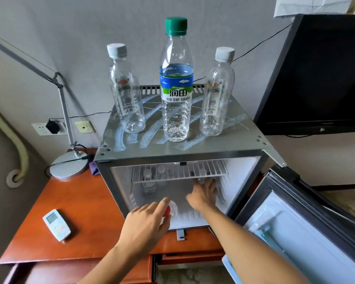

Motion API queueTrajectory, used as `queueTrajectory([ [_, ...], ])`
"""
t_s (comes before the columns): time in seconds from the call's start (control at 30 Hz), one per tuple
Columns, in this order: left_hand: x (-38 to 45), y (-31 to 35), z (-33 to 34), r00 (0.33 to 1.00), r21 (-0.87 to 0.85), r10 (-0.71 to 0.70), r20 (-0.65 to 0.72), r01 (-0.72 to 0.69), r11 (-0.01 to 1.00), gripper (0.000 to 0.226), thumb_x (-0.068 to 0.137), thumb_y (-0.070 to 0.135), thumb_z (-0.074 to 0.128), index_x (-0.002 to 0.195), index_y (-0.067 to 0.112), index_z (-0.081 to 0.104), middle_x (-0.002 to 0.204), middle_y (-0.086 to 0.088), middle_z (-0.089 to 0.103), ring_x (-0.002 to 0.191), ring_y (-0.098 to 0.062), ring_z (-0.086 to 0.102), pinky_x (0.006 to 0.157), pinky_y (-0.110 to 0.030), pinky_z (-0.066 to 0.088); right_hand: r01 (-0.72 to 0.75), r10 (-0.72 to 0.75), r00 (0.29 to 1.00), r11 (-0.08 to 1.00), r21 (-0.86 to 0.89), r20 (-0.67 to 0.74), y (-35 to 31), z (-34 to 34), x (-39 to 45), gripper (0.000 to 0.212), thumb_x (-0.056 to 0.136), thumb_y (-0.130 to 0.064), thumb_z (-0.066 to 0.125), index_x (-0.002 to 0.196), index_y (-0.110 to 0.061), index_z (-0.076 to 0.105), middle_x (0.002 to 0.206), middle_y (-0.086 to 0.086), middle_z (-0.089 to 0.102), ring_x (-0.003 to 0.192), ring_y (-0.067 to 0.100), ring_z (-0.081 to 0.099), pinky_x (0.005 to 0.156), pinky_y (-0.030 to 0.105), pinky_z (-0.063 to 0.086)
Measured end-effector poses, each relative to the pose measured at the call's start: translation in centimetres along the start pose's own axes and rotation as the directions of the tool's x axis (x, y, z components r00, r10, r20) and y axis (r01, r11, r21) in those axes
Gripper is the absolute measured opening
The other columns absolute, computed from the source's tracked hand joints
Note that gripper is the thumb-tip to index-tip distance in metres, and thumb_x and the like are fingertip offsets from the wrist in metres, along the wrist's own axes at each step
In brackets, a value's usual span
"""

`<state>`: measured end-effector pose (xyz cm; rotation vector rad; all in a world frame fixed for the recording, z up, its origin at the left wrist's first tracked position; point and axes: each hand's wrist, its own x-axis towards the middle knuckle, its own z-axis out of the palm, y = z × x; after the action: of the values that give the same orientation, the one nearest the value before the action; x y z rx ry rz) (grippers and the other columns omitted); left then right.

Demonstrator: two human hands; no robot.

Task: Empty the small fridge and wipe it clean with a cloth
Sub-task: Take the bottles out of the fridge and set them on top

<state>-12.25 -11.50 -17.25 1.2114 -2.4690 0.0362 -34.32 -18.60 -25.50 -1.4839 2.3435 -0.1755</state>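
Red-capped bottle [171, 210] gripped by the left hand [146, 224] at the fridge [244, 177] mouth; right hand [204, 194] reaches inside, fingers spread.

Wall: a plain grey wall [74, 27] stood behind, lit evenly.
Desk: a reddish-brown wooden desk [49, 228] filled the lower left, with drawers along its front edge.
Lamp: a silver desk lamp [69, 167] rested its round base on the desk's back corner, its arm slanting up to the left.
Sockets: wall sockets [49, 128] sat low on the wall, a black plug in one.
Pipe: a pale yellowish pipe [19, 148] curved down the left wall.
Television: a dark television [320, 74] stood at right, screen off.
Remote: a white remote control [56, 224] lay on the desk.
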Motion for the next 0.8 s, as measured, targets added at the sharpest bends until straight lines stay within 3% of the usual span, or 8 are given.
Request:
queueTrajectory([
  [0.13, -0.9, -0.4, -3.1, 0.996, -0.054, -0.083, -0.021, 0.082, 0.995, 0.030, 0.082, 0.046, 0.065, 0.106, 0.029, 0.062, 0.068, 0.015, 0.064, 0.054, -0.007, 0.060, 0.048, -0.014, 0.028, -0.110, 0.108, 0.992, 0.994, 0.022, 0.063, -0.5, 0.3, 1.9, 0.085, 0.088, -0.042, 0.058, 0.159, -0.035, 0.012, 0.165, 0.024, -0.008, 0.152, 0.046, -0.005, 0.122, 0.058, 0.009],
  [0.3, -2.9, -2.1, -5.3, 0.989, -0.162, -0.148, -0.025, 0.142, 0.977, 0.034, 0.085, 0.058, 0.058, 0.110, 0.036, 0.062, 0.088, 0.018, 0.060, 0.072, -0.006, 0.061, 0.056, -0.022, 0.048, -0.071, 0.075, 0.997, 0.994, 0.085, -0.037, -0.3, 0.1, 0.5, 0.083, 0.085, -0.035, 0.058, 0.158, -0.034, 0.019, 0.164, 0.019, 0.006, 0.151, 0.042, 0.010, 0.120, 0.052, 0.022],
  [0.43, -3.3, -1.9, -7.3, 0.992, -0.266, -0.114, -0.047, 0.098, 0.959, 0.035, 0.086, 0.063, 0.059, 0.107, 0.035, 0.062, 0.104, 0.021, 0.053, 0.087, -0.004, 0.058, 0.064, -0.023, 0.052, 0.069, -0.047, 0.988, 0.987, 0.145, -0.148, -0.3, 0.2, -5.1, 0.076, 0.087, -0.036, 0.058, 0.155, -0.038, 0.025, 0.164, 0.011, 0.009, 0.143, 0.037, 0.032, 0.110, 0.045, 0.041],
  [0.53, -2.8, -1.5, -9.8, 0.988, -0.372, -0.113, -0.101, 0.068, 0.926, 0.033, 0.086, 0.064, 0.060, 0.105, 0.037, 0.059, 0.102, 0.023, 0.058, 0.086, -0.004, 0.062, 0.067, -0.029, 0.055, 0.206, -0.156, 0.955, 0.960, 0.188, -0.254, 0.1, -1.6, -11.2, 0.057, 0.095, -0.042, 0.051, 0.149, -0.040, 0.033, 0.152, -0.001, 0.027, 0.121, 0.024, 0.056, 0.085, 0.036, 0.057],
  [0.6, -2.1, -1.3, -12.0, 0.982, -0.401, -0.104, -0.159, 0.032, 0.916, 0.033, 0.086, 0.065, 0.062, 0.105, 0.038, 0.061, 0.094, 0.024, 0.062, 0.082, 0.000, 0.064, 0.068, -0.030, 0.056, 0.304, -0.243, 0.932, 0.928, 0.215, -0.268, 0.4, -4.3, -15.0, 0.051, 0.094, -0.047, 0.057, 0.141, -0.049, 0.036, 0.140, -0.013, 0.033, 0.107, 0.012, 0.060, 0.078, 0.028, 0.058],
  [0.67, -1.2, -1.2, -14.7, 0.966, -0.417, -0.097, -0.238, -0.011, 0.909, 0.038, 0.085, 0.066, 0.062, 0.107, 0.035, 0.066, 0.091, 0.025, 0.067, 0.079, 0.003, 0.067, 0.068, -0.027, 0.058, 0.388, -0.309, 0.908, 0.874, 0.291, -0.282, 0.4, -8.6, -18.6, 0.052, 0.089, -0.044, 0.069, 0.131, -0.054, 0.040, 0.129, -0.022, 0.039, 0.101, 0.005, 0.060, 0.080, 0.024, 0.056],
  [0.8, 1.6, -1.3, -20.9, 0.895, -0.515, -0.210, -0.393, -0.025, 0.857, 0.040, 0.085, 0.064, 0.068, 0.108, 0.032, 0.070, 0.086, 0.020, 0.071, 0.073, -0.001, 0.070, 0.065, -0.016, 0.055, 0.591, -0.370, 0.755, 0.743, 0.316, -0.542, -0.2, -19.1, -24.6, 0.053, 0.084, -0.030, 0.078, 0.127, -0.049, 0.053, 0.117, -0.019, 0.052, 0.101, 0.000, 0.060, 0.082, 0.013, 0.050],
])
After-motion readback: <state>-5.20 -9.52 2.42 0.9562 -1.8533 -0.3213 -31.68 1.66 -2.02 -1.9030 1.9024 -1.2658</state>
